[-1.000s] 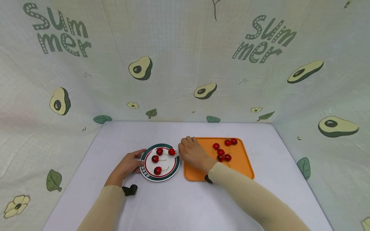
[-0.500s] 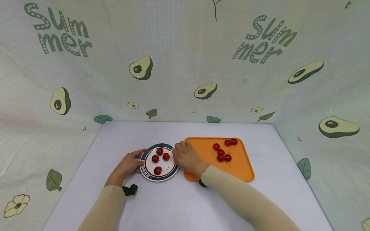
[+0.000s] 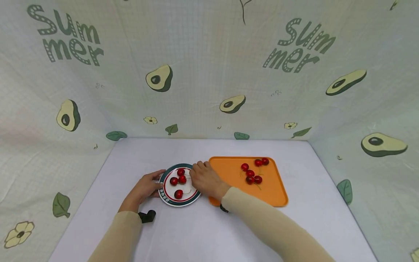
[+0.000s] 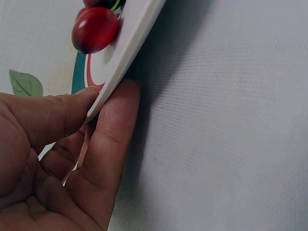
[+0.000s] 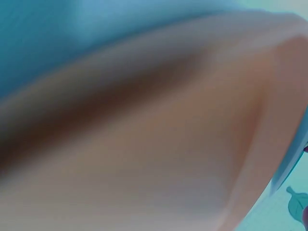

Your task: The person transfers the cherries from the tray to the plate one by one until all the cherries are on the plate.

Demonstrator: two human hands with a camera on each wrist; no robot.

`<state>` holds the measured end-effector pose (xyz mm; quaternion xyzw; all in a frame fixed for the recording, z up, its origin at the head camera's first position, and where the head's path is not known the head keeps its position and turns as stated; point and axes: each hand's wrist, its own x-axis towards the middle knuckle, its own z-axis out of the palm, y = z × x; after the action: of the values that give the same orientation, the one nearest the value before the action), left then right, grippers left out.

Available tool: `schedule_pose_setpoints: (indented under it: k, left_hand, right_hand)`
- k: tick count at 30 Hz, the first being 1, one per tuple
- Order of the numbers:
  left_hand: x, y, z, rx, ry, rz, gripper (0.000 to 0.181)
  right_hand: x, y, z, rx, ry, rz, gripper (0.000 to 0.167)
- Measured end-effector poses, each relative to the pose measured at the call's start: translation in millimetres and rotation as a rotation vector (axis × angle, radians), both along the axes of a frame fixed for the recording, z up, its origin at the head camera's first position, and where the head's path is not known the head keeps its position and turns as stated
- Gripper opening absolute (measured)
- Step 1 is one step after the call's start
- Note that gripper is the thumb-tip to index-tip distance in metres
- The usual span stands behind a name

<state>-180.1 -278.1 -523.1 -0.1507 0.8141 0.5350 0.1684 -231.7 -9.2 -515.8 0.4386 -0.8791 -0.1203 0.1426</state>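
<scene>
On the tabletop (image 3: 183,233) the left hand (image 3: 145,187) pinches the plate (image 3: 170,189), likely steadying it; the right hand's grip (image 3: 206,180) I cannot tell.

Both forearms (image 3: 270,229), in beige sleeves (image 3: 116,236), extend forward, angled inward. The left hand (image 3: 144,187) pinches between thumb (image 4: 53,115) and fingers (image 4: 111,127); the right hand (image 3: 208,179) is turned knuckles up, fingers bent, their tips hidden.

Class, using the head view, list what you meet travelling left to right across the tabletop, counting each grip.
Left grip → green-rimmed plate → right grip → orange tray.
</scene>
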Motion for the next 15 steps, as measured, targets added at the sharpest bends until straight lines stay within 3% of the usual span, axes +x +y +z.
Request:
schedule_pose_setpoints:
  k: [15]
  left_hand:
    - [0.9,-0.2,-0.9,0.013,0.016,-0.001,0.069]
  right_hand:
    - [0.5,-7.3,0.2,0.002,-0.017,-0.006,0.021]
